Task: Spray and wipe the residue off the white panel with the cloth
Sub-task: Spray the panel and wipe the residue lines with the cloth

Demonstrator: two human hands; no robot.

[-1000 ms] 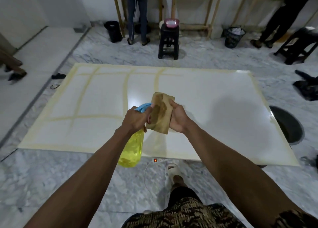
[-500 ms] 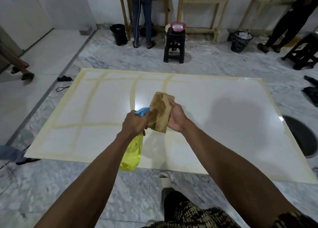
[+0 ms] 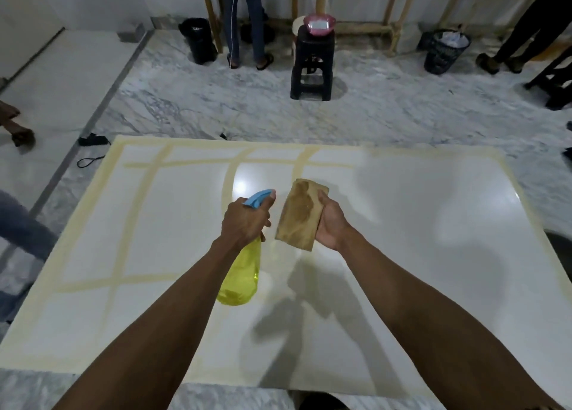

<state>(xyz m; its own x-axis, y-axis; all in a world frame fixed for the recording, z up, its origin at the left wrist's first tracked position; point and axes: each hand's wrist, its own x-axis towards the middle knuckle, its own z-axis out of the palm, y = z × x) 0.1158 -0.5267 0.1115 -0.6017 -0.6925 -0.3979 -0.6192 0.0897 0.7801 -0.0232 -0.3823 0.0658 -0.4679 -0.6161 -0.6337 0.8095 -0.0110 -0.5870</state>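
**Bottle and cloth held ready over the streaked panel**

Above the middle of the white panel [image 3: 402,255], which lies flat on the marble floor [image 3: 185,106], the left hand [image 3: 244,224] grips a yellow spray bottle [image 3: 241,273] by its blue trigger head [image 3: 258,198], nozzle aimed away. The right hand [image 3: 331,224] holds a stained, folded brown cloth [image 3: 300,214] just beside it, clear of the surface. Spraying looks like the step in hand. Yellowish residue [image 3: 136,217] runs in crossing bands over the panel's left half and edges, so the next move probably calls for aiming left, then wiping. Beyond stand a black stool [image 3: 312,66] carrying a pink bowl [image 3: 319,24], two bins and wooden table legs.
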